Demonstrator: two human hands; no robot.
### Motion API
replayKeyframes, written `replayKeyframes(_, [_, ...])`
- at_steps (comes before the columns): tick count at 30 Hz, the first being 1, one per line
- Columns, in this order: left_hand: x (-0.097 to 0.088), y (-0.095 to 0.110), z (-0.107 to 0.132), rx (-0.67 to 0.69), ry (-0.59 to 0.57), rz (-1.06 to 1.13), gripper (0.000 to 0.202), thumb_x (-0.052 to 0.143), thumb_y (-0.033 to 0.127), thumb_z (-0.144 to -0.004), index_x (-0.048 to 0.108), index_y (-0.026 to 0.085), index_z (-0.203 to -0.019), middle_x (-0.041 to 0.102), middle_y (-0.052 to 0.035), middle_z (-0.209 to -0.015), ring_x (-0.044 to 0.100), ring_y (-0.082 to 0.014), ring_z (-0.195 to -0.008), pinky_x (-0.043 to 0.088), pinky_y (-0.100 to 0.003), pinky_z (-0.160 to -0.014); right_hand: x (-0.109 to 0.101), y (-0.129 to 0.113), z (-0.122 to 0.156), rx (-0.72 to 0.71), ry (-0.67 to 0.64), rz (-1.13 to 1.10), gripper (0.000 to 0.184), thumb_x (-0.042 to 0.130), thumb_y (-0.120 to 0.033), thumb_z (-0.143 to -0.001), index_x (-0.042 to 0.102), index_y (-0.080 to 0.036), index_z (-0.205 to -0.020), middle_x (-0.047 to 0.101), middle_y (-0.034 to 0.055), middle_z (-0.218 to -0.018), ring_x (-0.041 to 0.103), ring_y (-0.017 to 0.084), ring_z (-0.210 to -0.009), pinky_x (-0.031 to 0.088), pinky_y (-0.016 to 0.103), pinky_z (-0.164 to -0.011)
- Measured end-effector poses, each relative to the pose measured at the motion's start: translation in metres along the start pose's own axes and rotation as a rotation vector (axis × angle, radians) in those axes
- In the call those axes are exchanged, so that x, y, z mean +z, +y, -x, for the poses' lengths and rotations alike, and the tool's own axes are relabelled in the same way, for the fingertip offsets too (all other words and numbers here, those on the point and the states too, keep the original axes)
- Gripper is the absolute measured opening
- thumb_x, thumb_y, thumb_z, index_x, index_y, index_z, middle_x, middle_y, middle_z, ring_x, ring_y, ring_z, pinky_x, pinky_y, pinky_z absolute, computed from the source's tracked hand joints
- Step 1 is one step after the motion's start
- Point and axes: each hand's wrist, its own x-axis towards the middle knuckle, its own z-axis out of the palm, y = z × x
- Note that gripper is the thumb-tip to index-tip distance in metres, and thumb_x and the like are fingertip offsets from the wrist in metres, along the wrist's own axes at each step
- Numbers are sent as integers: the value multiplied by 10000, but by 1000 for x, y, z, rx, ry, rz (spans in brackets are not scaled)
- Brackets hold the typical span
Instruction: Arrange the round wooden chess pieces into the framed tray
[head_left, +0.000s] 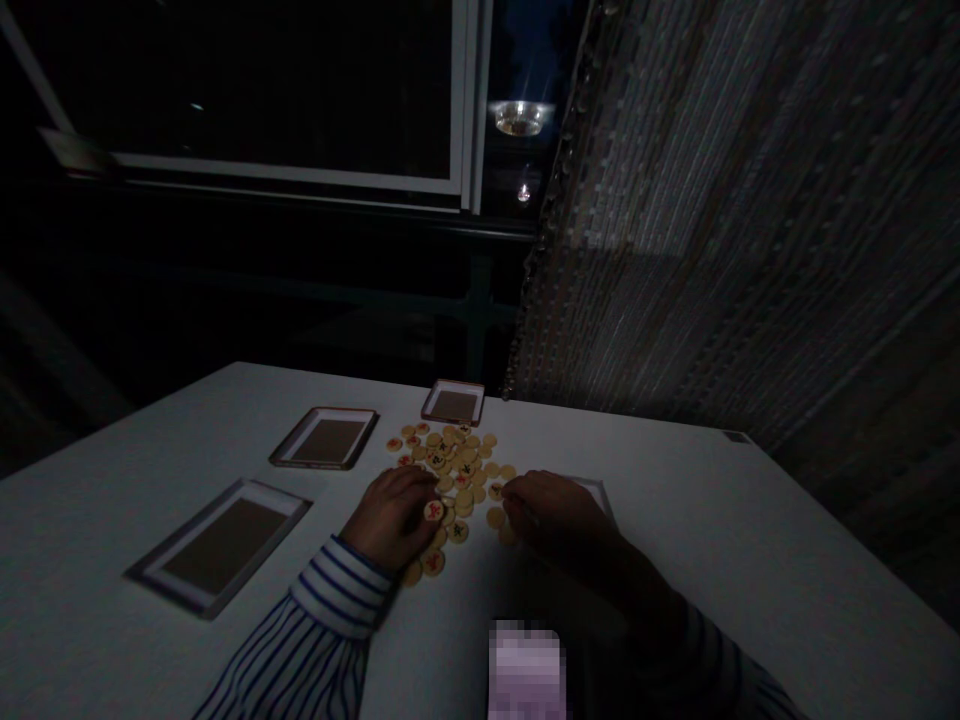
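A heap of round wooden game discs [454, 470] with red and black marks lies on the white table [750, 560]. My left hand [394, 515] rests palm down at the heap's near left edge, its fingers curled, one disc [433, 511] at its fingertips. My right hand [555, 515] lies on the heap's right side, fingers bent over the discs. The light is dim, so whether either hand grips a disc is hard to see. Both arms wear striped sleeves.
Three shallow white-rimmed trays lie on the table: a near-left tray [217, 545], a middle tray [325, 438] and a small far tray [453, 403]; another tray edge [600, 492] shows behind my right hand. A beaded curtain [712, 230] hangs at the right. Dark window behind.
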Motion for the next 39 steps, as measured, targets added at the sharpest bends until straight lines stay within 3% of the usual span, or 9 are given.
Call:
replayKeyframes(9, [-10,6,-4,-78,4,46,199,457,257,-770,567,190,-921,631,-59,-963,555,-208,-933,370,-413,-884,-12,1,1,40,-7,12,221,361,-266,-862,564,-205,-926,614,29,-867,536,135,-785,343,241,-675])
replayKeyframes(14, [-13,11,-4,-115,82,69,208,465,292,-771,577,176,-903,651,-59,-902,579,-208,-860,364,-429,-887,-15,3,1,43,13,15,231,359,-270,-863,567,-195,-929,613,35,-850,539,141,-790,349,246,-679])
replayKeyframes(20, [-11,13,-4,-123,174,165,182,508,306,-756,586,189,-872,656,-39,-829,583,-180,-809,412,-370,-853,-24,8,3,53,47,-20,250,375,-264,-853,573,-178,-978,618,46,-892,544,152,-850,373,255,-738])
replayKeyframes(26, [-16,22,-4,-298,234,375,234,537,362,-744,597,181,-879,649,-56,-878,588,-192,-851,458,-330,-793,-37,15,6,87,64,-24,265,379,-275,-849,573,-183,-1004,620,53,-916,550,161,-872,386,268,-762])
replayKeyframes(32, [-17,31,-6,-443,283,595,271,626,379,-671,617,186,-861,660,-44,-880,594,-207,-883,449,-348,-850,-47,16,9,107,84,-36,265,398,-276,-837,575,-188,-1014,623,47,-902,557,158,-834,387,269,-734])
replayKeyframes(39, [-12,49,-11,-580,315,929,323,690,364,-613,625,158,-853,671,-72,-862,618,-219,-842,494,-346,-767,-54,16,12,99,124,-48,264,397,-283,-845,568,-188,-1022,618,45,-928,550,149,-835,382,260,-734])
